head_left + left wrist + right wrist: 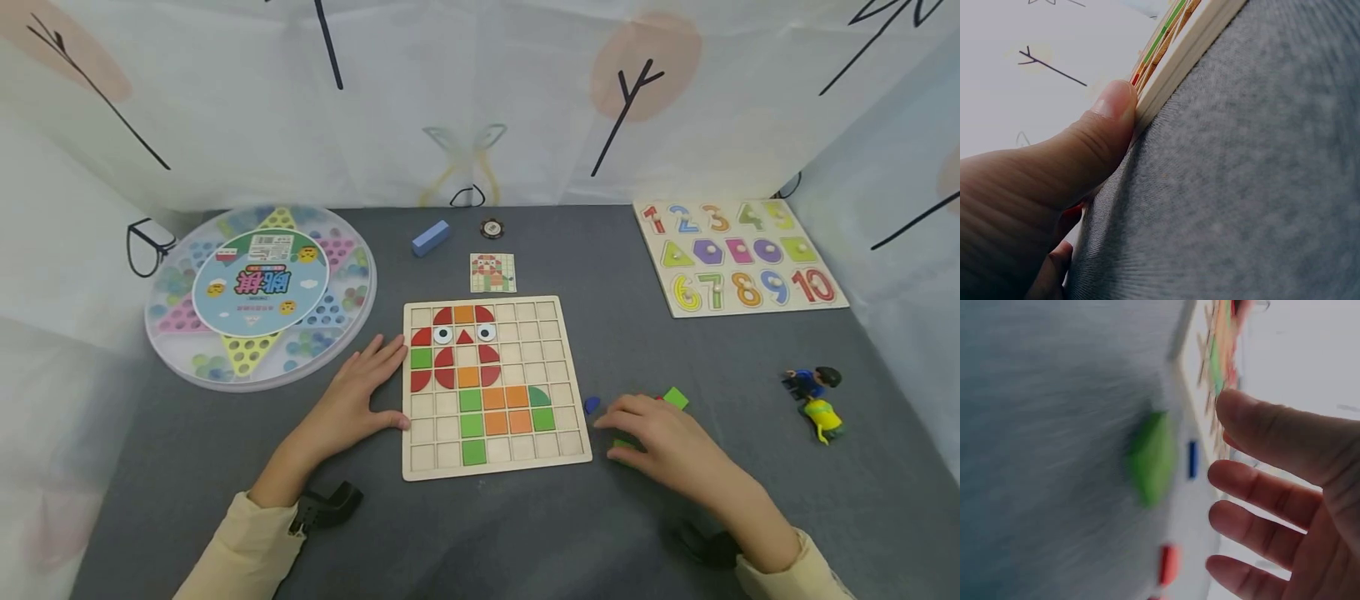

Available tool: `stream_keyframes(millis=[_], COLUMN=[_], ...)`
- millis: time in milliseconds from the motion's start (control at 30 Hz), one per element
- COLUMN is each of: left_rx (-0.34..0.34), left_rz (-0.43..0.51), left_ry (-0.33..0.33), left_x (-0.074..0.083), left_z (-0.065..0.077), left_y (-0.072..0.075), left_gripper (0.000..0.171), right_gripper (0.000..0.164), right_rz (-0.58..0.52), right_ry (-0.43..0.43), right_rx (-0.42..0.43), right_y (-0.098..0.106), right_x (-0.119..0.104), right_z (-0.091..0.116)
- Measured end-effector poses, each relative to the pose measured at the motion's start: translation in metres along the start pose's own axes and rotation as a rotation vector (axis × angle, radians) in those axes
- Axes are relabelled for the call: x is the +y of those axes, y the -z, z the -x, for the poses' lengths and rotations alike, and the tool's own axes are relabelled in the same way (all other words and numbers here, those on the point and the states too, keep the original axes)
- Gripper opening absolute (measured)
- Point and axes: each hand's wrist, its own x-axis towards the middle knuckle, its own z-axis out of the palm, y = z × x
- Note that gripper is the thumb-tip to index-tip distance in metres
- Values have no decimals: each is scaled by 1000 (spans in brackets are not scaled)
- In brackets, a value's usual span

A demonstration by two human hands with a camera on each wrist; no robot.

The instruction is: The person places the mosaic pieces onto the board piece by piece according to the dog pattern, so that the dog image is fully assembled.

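Observation:
A wooden grid board lies flat, holding red, orange and green pieces and two eye tiles. My left hand rests at its left edge, fingers and thumb spread; in the left wrist view the thumb presses the board's side. To the right of the board, my right hand hovers over loose pieces, its fingers apart and nothing held. Below it in the right wrist view are a blurred green piece, a blue piece and a red piece. Another green piece shows beyond the knuckles.
Behind the board lie a small pattern card, a blue block and a dark round object. A round Chinese checkers set sits at left, a number puzzle at back right, two toy figures at right.

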Motion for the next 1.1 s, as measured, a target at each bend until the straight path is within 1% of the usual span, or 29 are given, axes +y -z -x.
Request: stream_keyframes(millis=[100, 167, 267, 367, 467, 600, 667, 767, 833, 967, 1100], left_rx=[0, -2, -4, 0, 2, 4, 8, 15, 20, 20, 7], left_rz=[1, -3, -3, -4, 1, 1, -2, -2, -3, -6, -5], left_ry=[3, 10, 14, 12, 7, 6, 5, -2, -9, -18, 5], left_x=[1, 0, 0, 0, 1, 1, 1, 0, 0, 0, 0], left_z=[-1, 0, 0, 0, 0, 0, 0, 0, 0, 0, 0], left_y=[0, 0, 0, 0, 1, 1, 1, 0, 0, 0, 0], left_gripper=[100, 100, 100, 100, 100, 100, 100, 100, 100, 100, 101], right_gripper=[39, 42, 41, 37, 34, 34, 33, 32, 31, 30, 29], right_rz=[0, 12, 61, 85, 93, 78, 56, 48, 50, 65, 54], right_ry=[-59, -102, -159, -177, -145, -52, 1, 65, 93, 107, 115], right_rx=[-35, -42, -22, -7, 24, 88, 102, 76, 54, 41, 46], right_y=[-1, -4, -10, -12, -13, -15, -17, -20, -22, -26, -28], right_x=[5, 5, 2, -2, -4, -11, -16, -26, -31, -36, -38], right_z=[19, 25, 28, 27, 23, 11, 2, -13, -20, -28, -31])
